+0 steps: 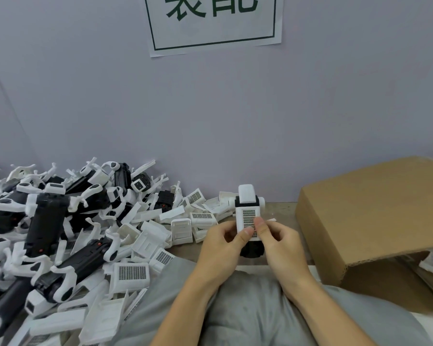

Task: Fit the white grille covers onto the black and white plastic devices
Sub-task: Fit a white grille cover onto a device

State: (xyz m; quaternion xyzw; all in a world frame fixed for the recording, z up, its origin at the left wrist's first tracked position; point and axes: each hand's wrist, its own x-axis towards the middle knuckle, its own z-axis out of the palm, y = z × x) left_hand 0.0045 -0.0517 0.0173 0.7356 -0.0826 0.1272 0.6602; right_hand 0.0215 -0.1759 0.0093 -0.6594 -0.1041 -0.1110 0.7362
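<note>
Both hands held one device (248, 203) upright over the lap, just in front of the table edge. The left hand (223, 248) gripped its left side, thumb (245, 233) pressed on the lower part of the grille cover (248, 222). The right hand (283, 245) gripped the right side, its thumb (260, 227) pressing the cover beside the other. The cover lay on the device's face; whether it was fully seated could not be told.

The likely fault from here was an uneven press. Both thumbs bore on the lower half, so the top edge could stay proud or a clip could miss and bend. A slip of the smooth plastic could also tilt the cover out of line.

The cover was a white, hard plastic rectangle with a fine dark mesh of small square holes. The device had a rounded white top, a black middle band and a black base. A heap (68, 228) of black and white devices and loose covers filled the table to the left, angular, with curved white arms. A plain brown box (375, 216), matte cardboard, sat to the right.
</note>
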